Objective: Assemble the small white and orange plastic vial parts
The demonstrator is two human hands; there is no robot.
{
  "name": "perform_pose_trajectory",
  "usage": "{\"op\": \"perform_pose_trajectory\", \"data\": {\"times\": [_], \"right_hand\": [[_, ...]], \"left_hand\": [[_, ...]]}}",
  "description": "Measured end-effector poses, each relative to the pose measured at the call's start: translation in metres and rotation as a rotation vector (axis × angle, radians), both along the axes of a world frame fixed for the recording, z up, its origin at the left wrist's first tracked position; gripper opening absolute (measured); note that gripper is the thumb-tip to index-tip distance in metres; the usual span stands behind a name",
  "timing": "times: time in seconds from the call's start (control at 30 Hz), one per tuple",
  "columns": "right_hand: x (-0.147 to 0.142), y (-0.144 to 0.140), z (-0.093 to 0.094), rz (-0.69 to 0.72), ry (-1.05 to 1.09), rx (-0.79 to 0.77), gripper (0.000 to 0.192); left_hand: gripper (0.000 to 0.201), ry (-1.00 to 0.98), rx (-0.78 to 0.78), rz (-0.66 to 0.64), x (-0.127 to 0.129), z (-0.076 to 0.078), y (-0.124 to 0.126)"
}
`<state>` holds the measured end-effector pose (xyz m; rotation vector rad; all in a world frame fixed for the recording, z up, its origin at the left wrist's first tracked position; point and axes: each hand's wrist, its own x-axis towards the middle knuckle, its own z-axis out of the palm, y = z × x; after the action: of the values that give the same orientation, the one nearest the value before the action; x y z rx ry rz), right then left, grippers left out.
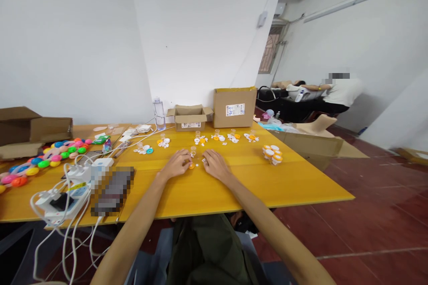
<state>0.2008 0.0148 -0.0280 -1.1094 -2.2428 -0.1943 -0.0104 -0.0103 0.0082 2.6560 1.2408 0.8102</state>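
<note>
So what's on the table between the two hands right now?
In the head view, a small orange cap by the left hand, a tiny white piece on bare wood, and a small piece at the right hand.

1. Both bare forearms are extended forward from the lower edge of the view and are angled inward, so that the hands are brought close together ahead of the body.
2. The left hand (176,163) is held palm down, with the fingers curled and gathered toward the thumb at its right side.
3. The right hand (216,164) is also held palm down, with the knuckles raised and the fingers bent toward the left hand.
4. The two hands are kept just apart, fingertips facing each other.
5. Whether anything is pinched by either hand cannot be told.
</note>
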Motion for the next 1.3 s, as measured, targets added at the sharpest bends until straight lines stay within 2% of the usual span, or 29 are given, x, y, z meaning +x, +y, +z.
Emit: {"op": "perform_pose_trajectory", "data": {"times": [0.27,0.47,0.73,0.83,1.3], "right_hand": [[0.001,-0.004,0.006,0.192,0.037,0.067,0.029],[-0.001,-0.011,0.012,0.306,0.046,0.017,0.026],[-0.011,-0.016,0.015,0.316,0.035,-0.137,0.015],[-0.013,-0.016,0.016,0.329,0.029,-0.181,0.016],[-0.013,-0.011,0.01,0.317,0.101,-0.215,0.015]], "left_hand": [[0.014,-0.039,-0.025,-0.017,-0.002,-0.004,0.003],[0.015,-0.076,-0.073,-0.054,-0.003,-0.007,0.006],[0.018,-0.14,-0.122,-0.094,-0.001,-0.007,0.007],[0.019,-0.147,-0.137,-0.093,-0.002,-0.007,0.008],[0.015,-0.148,-0.156,-0.102,-0.001,-0.009,0.01]]}}
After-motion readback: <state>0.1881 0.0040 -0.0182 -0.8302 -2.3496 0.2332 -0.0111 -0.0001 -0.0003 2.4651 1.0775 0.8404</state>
